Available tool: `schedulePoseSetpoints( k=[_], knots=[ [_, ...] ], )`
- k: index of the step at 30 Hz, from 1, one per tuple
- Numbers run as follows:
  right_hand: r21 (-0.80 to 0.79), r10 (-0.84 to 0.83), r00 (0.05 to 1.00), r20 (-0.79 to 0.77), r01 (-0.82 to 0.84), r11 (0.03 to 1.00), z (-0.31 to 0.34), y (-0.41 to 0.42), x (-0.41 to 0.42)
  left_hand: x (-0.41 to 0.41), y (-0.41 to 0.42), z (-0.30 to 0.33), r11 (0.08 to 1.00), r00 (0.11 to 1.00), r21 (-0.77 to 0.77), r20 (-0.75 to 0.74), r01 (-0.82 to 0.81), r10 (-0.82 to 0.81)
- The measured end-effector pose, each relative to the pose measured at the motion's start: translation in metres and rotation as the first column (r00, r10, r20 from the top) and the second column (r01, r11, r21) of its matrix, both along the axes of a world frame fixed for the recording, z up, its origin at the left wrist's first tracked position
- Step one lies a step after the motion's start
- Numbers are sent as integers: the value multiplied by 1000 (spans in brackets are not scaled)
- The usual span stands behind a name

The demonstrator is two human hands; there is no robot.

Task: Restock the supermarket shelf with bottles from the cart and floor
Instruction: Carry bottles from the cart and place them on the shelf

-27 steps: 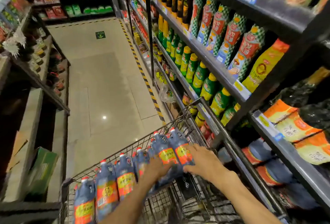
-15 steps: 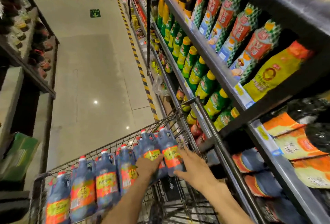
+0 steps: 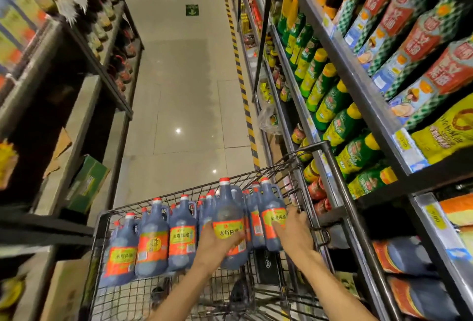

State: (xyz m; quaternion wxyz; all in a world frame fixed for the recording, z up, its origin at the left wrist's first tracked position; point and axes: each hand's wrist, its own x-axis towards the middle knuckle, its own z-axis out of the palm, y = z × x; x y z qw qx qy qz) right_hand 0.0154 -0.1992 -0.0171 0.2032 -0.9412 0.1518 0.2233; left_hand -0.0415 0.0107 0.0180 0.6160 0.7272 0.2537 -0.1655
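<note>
1. 2 hands work in the wire cart: the left hand grasps 1 dark bottle raised above the rest; the right hand wraps around a second bottle by the cart's right side.
2. About 10 red-capped bottles show in the cart; those behind overlap and resist counting.
3. The shelf of green bottles and pouches stands just beside the cart, on the right.

A wire shopping cart stands in the aisle, its right side against the right-hand shelf unit. Jug bottles stand in a row along the cart's far wall. The left hand holds one bottle near the cart's right end; the right hand grips the next bottle, by the right wall. A cardboard box sits on the left shelving's low ledge.
</note>
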Motion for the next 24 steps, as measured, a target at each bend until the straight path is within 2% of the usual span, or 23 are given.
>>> schedulePoseSetpoints(
  k=[5,10,18,21,24],
  knots=[
    [-88,-41,998,-38,37,995,-14,13,7,-9,13,-2,998,998,-5,11,-62,62],
    [-26,-103,988,-119,100,995,-21,17,21,-13,18,-3,996,996,-19,18,-91,91],
    [53,-119,984,-129,127,991,-25,22,28,-21,18,-6,995,995,22,-14,-95,95],
    [43,-78,976,-203,89,995,-24,30,19,-25,18,-8,995,996,37,-15,-92,92],
    [157,-74,962,-261,118,981,-32,48,1,-32,22,-14,995,996,46,-21,-90,91]
  ],
)
